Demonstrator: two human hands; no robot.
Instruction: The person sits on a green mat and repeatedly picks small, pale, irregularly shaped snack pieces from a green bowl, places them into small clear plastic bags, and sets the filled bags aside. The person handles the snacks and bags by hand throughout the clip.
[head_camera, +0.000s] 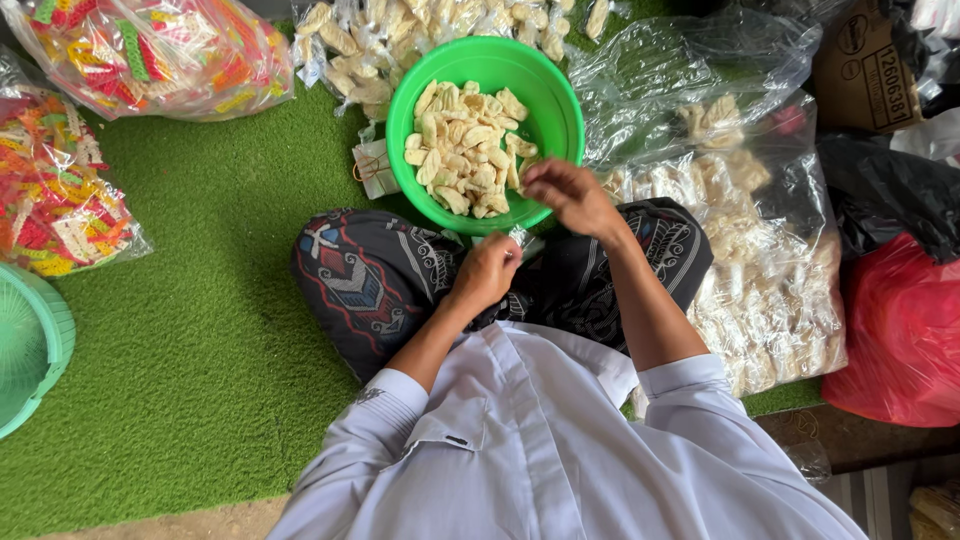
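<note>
Left hand (487, 272) fisted; right hand (570, 195) over green bowl (560, 100) rim.

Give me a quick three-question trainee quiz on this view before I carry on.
1. True or false: the green bowl holds pale crackers.
2. Which hand is at the bowl's rim: A) left hand, B) right hand?
3. Fill in: the red bag lies on the person's ___ side.

Key:
1. True.
2. B; its fingers meet the rim, while the left hand is closed over the lap, seemingly around a small clear bag.
3. Right.
</note>
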